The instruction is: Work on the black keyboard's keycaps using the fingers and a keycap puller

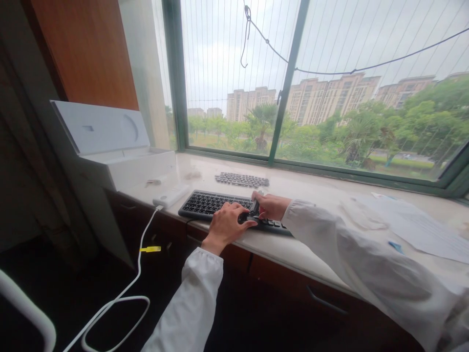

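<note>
A black keyboard (205, 201) lies on the pale windowsill counter, with many key positions at its left looking bare of caps. My left hand (227, 222) rests over the front middle of the keyboard, thumb and index finger spread apart on either side of a key area. My right hand (271, 206) is closed around a small dark grey tool (254, 208), held nearly upright with its lower end at the keyboard between my left thumb and index finger. The tool's exact kind is unclear. Behind the keyboard lie rows of loose dark keycaps (242, 179).
An opened white box (142, 166) stands at the left. Near it lie a white power strip (170, 196) and a small metal object (153, 182). A white cable (141, 244) hangs over the front edge. Papers (421, 225) and a blue item (396, 247) lie right.
</note>
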Action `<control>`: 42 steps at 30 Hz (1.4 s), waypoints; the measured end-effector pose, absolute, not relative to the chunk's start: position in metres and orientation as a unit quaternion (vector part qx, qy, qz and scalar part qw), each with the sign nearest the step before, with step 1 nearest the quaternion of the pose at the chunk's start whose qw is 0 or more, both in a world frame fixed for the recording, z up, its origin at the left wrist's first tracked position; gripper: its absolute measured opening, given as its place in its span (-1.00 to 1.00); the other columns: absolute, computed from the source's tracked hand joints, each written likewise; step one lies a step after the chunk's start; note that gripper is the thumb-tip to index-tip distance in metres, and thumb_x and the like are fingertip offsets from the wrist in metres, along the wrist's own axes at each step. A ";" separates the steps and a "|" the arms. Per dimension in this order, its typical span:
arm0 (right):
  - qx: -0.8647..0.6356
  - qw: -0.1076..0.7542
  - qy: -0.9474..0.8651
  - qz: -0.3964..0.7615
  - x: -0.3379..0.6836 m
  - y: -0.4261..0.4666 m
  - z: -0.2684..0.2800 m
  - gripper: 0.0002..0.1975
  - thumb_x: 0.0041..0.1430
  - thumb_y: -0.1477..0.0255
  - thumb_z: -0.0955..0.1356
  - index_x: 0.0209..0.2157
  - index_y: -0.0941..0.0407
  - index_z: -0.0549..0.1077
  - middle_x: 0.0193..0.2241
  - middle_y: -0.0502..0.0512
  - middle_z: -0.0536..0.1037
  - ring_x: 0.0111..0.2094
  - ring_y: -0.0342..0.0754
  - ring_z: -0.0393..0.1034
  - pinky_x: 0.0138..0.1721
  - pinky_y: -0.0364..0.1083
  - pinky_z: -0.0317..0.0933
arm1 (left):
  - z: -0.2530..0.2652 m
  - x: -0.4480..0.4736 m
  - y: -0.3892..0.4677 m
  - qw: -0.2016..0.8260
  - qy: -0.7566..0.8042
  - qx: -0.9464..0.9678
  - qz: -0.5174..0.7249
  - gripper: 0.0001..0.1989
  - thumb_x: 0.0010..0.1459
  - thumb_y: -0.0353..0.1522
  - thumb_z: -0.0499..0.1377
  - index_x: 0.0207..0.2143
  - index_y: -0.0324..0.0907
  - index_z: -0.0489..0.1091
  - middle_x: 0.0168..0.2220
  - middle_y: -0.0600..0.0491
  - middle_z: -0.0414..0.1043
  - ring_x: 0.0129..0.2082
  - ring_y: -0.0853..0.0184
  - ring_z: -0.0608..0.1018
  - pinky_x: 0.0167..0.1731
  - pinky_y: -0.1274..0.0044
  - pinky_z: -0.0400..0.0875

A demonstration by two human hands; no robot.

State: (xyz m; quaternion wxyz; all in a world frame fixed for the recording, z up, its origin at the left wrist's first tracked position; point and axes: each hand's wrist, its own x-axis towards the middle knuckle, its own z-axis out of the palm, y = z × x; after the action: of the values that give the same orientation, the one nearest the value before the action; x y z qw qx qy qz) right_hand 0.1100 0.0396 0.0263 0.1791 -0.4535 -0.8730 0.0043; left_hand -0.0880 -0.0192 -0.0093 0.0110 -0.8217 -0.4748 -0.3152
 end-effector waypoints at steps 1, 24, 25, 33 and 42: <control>-0.451 0.134 -0.882 0.012 0.108 0.037 0.033 -0.55 -0.23 0.49 0.47 -0.24 0.04 0.29 -0.69 -0.15 0.41 -0.67 -0.14 0.28 -0.61 -0.16 -0.02 | -0.009 -0.088 -0.019 0.008 -0.477 -0.821 -0.314 -0.48 0.06 0.12 0.02 -0.12 0.01 0.43 -0.11 0.09 0.42 -0.10 0.25 0.38 -0.18 0.44 0.35; -0.410 -0.061 -0.910 0.001 0.094 0.024 0.067 -0.48 -0.08 0.44 0.39 -0.04 0.12 0.22 -0.50 -0.04 0.48 -0.50 -0.16 0.31 -0.54 -0.21 -0.02 | -0.011 -0.089 -0.019 -0.005 -0.478 -0.820 -0.316 -0.49 0.05 0.10 0.05 -0.11 0.01 0.44 -0.09 0.07 0.41 -0.08 0.24 0.37 -0.14 0.44 0.33; -0.411 -0.064 -0.909 0.001 0.094 0.024 0.067 -0.48 -0.09 0.44 0.40 -0.04 0.12 0.22 -0.50 -0.04 0.47 -0.50 -0.15 0.31 -0.54 -0.21 -0.02 | -0.011 -0.089 -0.019 -0.004 -0.478 -0.819 -0.317 -0.48 0.05 0.10 0.05 -0.11 0.01 0.44 -0.10 0.07 0.41 -0.08 0.24 0.37 -0.14 0.44 0.33; -0.389 -0.082 -0.917 0.005 0.083 0.027 0.071 -0.34 -0.25 0.43 0.47 -0.03 0.16 0.27 -0.52 -0.05 0.46 -0.54 -0.15 0.25 -0.55 -0.17 -0.03 | -0.011 -0.089 -0.019 0.009 -0.478 -0.820 -0.314 -0.51 0.05 0.10 0.05 -0.17 -0.01 0.44 -0.11 0.07 0.42 -0.10 0.23 0.38 -0.19 0.43 0.34; -0.393 -0.080 -0.916 0.030 0.085 0.027 0.080 -0.38 -0.24 0.54 0.42 -0.04 0.12 0.26 -0.60 -0.15 0.40 -0.56 -0.18 0.24 -0.58 -0.21 -0.03 | -0.012 -0.089 -0.019 0.002 -0.477 -0.813 -0.334 -0.51 0.03 0.09 0.09 -0.14 0.00 0.45 -0.11 0.07 0.43 -0.09 0.24 0.38 -0.16 0.43 0.33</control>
State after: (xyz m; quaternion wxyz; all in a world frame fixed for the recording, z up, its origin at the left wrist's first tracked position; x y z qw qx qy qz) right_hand 0.0848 0.0267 0.0805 -0.0795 -0.3928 -0.9157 0.0305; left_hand -0.0885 -0.0188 -0.0121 0.0019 -0.8132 -0.4765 -0.3341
